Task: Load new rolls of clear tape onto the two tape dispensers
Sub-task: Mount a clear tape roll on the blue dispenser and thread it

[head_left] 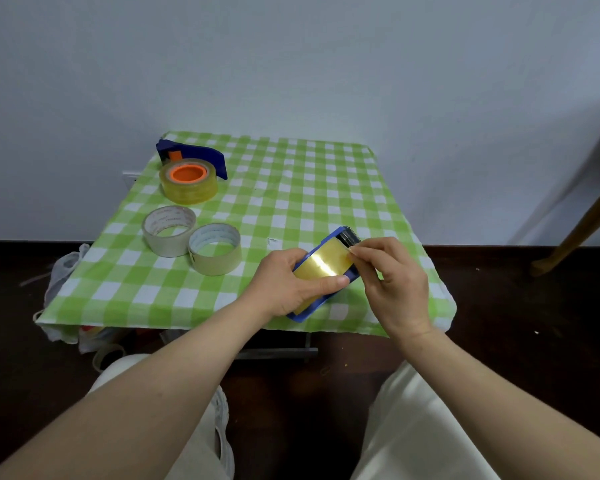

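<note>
1. The likeliest fault, as I judge it, is the free end of the tape slipping out of the pinch and sticking back onto the roll, or folding onto itself before it reaches the black serrated cutter (pixel 350 236) at the far tip of the dispenser; a loose pinch or a skewed pull would cause it.
2. A second risk is a fingertip brushing the cutter's teeth, since the right hand (pixel 394 285) works just beside them.
3. The left hand (pixel 293 284) is wrapped around the blue plastic handheld tape dispenser (pixel 321 275), thumb pressed across the glossy yellowish clear tape roll (pixel 321 265) seated in it, so the roll cannot spin freely.
4. The right hand's thumb and forefinger are closed narrowly on the tape's leading edge at the roll's far end.
5. The held dispenser hovers over the near right part of the green-and-white checked tablecloth (pixel 291 188).
6. Well to the left of it stand two pale, near-empty tape cores (pixel 168 230), touching each other.
7. Beyond those cores, at the cloth's far left corner, lies the second blue dispenser (pixel 201 155) with a full clear roll on its orange hub (pixel 189 181).
</note>
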The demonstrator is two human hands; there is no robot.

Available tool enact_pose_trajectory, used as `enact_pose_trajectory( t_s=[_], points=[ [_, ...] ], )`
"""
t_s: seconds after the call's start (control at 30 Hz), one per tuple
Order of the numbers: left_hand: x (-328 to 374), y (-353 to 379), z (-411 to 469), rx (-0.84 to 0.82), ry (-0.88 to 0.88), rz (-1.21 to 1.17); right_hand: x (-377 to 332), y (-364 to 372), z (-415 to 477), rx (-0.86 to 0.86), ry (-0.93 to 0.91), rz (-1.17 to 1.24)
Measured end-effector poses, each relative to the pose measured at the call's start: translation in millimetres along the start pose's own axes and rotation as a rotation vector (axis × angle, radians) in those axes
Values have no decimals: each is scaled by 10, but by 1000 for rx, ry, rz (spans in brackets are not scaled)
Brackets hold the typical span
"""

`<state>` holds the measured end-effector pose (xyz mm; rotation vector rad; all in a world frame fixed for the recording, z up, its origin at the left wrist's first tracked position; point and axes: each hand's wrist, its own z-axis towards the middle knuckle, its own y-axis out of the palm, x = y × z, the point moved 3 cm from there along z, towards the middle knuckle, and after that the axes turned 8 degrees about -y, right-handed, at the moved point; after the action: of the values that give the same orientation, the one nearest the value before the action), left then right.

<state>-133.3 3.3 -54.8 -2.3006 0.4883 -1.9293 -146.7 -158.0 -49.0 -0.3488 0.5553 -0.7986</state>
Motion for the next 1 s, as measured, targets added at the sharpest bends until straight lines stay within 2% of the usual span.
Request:
enact_pose_trajectory(
  t_s=[0.2, 0.27, 0.3, 0.4, 0.43, 0.5, 0.67, 0.87, 1.0],
  points=[
    [-13, 8, -9, 17, 1, -4, -44, -10, 30, 26, -61, 11],
    [2, 8, 8, 46, -1, -2, -78, -50, 120, 7, 0, 61],
    [13, 12, 18, 53, -2, -4, -71, -66, 176, -6, 113, 108],
    [40, 45, 34, 50, -10, -24, 86, -44, 345, -40, 648, 386],
    [46, 46, 34, 49, -16, -23, 137, -30, 390, -41, 768, 474],
    [45, 28, 34, 37, -29, -24, 203, 1, 468, -74, 879, 549],
    [67, -33, -44, -64, -19, 71, 240, 121, 560, -173, 889, 468],
    [80, -70, 15, -8, 16, 64, 176, 140, 594, -104, 807, 448],
    [77, -61, 30, -35, -4, -2, 183, 100, 567, -103, 866, 587]
  ],
)
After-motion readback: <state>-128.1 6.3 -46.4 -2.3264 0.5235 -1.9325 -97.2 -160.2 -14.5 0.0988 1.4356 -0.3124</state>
